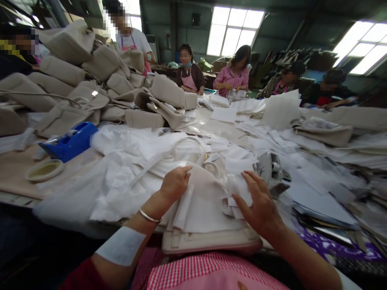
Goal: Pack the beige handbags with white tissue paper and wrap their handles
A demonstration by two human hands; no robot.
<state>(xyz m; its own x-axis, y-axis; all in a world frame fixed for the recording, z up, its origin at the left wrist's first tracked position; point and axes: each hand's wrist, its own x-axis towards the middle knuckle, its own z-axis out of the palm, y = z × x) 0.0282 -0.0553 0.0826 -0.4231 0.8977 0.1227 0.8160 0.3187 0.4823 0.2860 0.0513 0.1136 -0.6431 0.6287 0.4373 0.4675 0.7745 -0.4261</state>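
A pale beige bag point(211, 241) lies at the table's front edge, with a white sheet point(202, 205) over most of it. My left hand point(175, 183) is closed at the sheet's upper left edge, thumb and forefinger together; what they pinch is too small to make out. My right hand point(260, 201) is spread over the right side of the bag, fingers apart, beside white wrapping point(238, 187) and small white tabs. Whitish straps and a small gold-coloured metal part show just beyond the sheet.
A blue tape dispenser point(72, 141) and a tape roll point(44, 170) are at the left. A grey dispenser point(270, 171) stands near my right hand. Beige bags point(102, 62) are piled back left, white papers point(223, 114) lie ahead, and several people work across the table.
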